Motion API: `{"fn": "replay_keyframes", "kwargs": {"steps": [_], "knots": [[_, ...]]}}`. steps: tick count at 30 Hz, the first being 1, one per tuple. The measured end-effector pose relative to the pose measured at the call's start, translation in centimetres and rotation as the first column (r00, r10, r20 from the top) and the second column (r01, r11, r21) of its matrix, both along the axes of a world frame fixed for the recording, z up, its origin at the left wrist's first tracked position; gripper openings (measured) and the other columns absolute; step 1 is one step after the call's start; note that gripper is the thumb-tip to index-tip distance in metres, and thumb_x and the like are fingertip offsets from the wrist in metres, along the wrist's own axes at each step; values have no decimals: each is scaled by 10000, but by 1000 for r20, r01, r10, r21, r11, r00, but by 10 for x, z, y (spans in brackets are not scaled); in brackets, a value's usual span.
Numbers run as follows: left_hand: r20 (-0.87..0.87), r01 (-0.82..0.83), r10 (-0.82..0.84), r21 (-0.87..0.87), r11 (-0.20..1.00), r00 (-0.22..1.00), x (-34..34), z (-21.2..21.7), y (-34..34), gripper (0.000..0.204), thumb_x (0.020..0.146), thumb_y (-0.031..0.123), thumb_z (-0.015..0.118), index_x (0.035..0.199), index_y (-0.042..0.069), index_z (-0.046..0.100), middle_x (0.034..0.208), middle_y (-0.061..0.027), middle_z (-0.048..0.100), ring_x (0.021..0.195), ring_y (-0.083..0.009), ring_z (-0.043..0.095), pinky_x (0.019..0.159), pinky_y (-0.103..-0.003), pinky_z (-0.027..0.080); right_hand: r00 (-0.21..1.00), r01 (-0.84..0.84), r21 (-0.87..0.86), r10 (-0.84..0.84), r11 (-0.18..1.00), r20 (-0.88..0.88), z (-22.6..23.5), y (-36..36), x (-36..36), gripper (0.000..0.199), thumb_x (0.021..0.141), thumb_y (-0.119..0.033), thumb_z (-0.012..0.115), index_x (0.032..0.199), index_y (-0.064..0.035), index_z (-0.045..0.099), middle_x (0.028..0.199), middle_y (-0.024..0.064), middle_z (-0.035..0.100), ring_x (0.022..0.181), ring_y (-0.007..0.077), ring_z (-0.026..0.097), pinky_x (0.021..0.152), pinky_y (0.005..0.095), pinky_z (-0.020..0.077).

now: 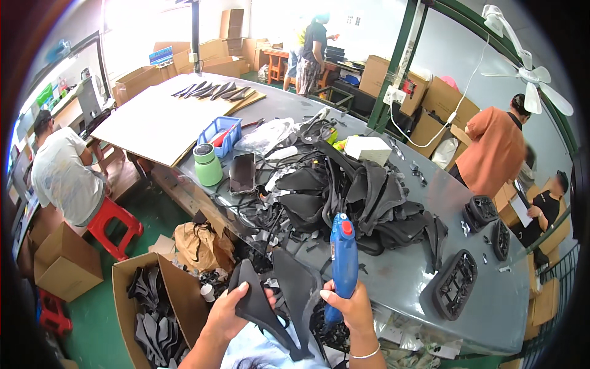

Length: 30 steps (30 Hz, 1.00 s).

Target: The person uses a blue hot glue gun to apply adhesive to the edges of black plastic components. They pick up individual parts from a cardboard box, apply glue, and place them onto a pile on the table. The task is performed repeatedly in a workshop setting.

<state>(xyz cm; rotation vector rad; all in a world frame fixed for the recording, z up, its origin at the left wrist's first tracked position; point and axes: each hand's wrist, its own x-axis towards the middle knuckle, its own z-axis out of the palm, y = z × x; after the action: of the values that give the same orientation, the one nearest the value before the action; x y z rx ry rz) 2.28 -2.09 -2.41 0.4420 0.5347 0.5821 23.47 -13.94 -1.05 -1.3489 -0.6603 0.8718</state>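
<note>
In the head view, the person's left hand (228, 310) is closed around a black curved fabric piece (264, 307), thumb on top and fingers wrapped under its upper end; the piece hangs low in front of the body, just off the near edge of the counter (393, 277). The right hand (353, 307) grips the handle of a blue glue gun (343, 261) held upright, its red-capped end pointing up over the counter's edge. Just beyond the gun lies a heap of black fabric pieces (362, 197) tangled with cables. A green jar (208, 163), a dark phone (243, 172) and a blue tray (221, 134) sit farther left on the counter. Black plastic frames (455, 284) lie to the right. Below the left hand, a cardboard box (132, 295) on the floor holds more black pieces.
</note>
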Motion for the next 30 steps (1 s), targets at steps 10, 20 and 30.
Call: {"fn": "replay_keyframes", "kwargs": {"steps": [10,20,30], "knots": [[21,-280,288,323,904,957,15,56,13,384,906,142,438,1259,-2,391,1129,-167,548,1012,-220,553,864,-334,448,825,65,-177,47,982,562,-8,-7,-40,524,618,-372,818,817,-22,482,650,103,627,588,258,643,569,327,499],[197,-479,439,446,756,877,27,50,-7,455,930,171,397,1333,9,259,1223,-200,471,1106,-246,497,950,-356,399,517,-69,-116,135,991,846,-23,-11,-73,491,630,-400,787,693,-37,463,506,95,517,446,263,560,436,346,443],[224,-529,556,700,480,801,36,31,-20,507,955,229,357,1368,11,160,1315,-215,365,1197,-294,422,1010,-411,335,529,-127,-45,106,991,842,-20,-10,-81,509,611,-393,804,666,-40,442,486,87,485,413,261,531,412,350,423]]}}
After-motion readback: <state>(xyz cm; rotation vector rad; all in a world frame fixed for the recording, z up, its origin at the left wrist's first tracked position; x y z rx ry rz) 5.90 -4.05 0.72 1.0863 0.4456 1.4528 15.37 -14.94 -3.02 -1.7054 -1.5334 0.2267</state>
